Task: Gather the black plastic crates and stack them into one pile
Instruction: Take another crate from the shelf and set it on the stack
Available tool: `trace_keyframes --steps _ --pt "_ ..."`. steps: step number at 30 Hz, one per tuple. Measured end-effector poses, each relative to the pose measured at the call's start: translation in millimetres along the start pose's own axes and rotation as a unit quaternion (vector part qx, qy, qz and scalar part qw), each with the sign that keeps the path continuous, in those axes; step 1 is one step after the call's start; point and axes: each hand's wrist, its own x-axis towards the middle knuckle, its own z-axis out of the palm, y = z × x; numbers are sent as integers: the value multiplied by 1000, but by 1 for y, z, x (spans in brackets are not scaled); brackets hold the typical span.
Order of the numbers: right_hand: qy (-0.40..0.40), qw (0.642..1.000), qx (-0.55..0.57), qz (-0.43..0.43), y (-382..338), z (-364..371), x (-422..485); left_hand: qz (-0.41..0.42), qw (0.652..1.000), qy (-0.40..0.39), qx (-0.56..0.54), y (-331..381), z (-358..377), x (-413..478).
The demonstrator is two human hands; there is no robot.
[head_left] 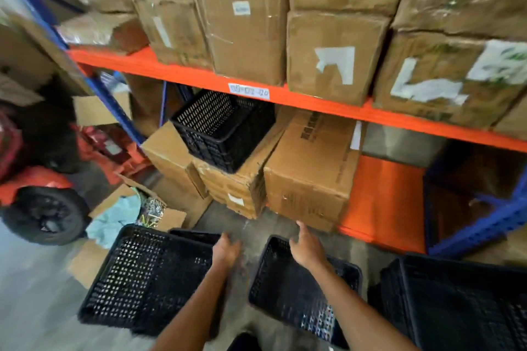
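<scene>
A black perforated crate [225,128] rests tilted on cardboard boxes under the orange shelf beam. On the floor close to me lie three more black crates: one at the left [142,279], one in the middle [288,291], one at the right edge [456,305]. My left hand [226,251] hovers between the left and middle crates, fingers loosely curled, holding nothing. My right hand [305,248] is above the far rim of the middle crate, fingers apart and empty. Both hands point toward the tilted crate.
Cardboard boxes [310,177] fill the lower bay and the shelf above the orange beam [313,108]. An open box with cloth and scraps [134,214] sits at the left. A red vehicle's black wheel [45,216] stands far left. A blue rack post [479,231] is at the right.
</scene>
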Motion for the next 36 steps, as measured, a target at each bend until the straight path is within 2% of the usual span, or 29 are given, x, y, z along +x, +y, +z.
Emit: trace_keyframes --steps 9,15,23,28,30,33,36 --pt "25 997 1 -69 -97 -60 60 22 991 71 -113 62 -81 47" --pt "31 995 11 -90 -164 -69 115 -2 983 94 -156 80 -126 108" --pt "-1 997 71 -10 -249 -39 264 -6 972 91 -214 119 -152 265" --pt "-11 992 121 26 -300 4 378 -32 935 116 -333 149 -145 382" --pt "-9 988 146 49 -316 25 422 -58 928 130 -343 160 -140 426" --pt "45 984 136 103 -331 46 468 -98 931 157 -316 169 -125 468" --pt "120 979 109 126 -333 66 490 -86 923 229 -298 165 -105 486"
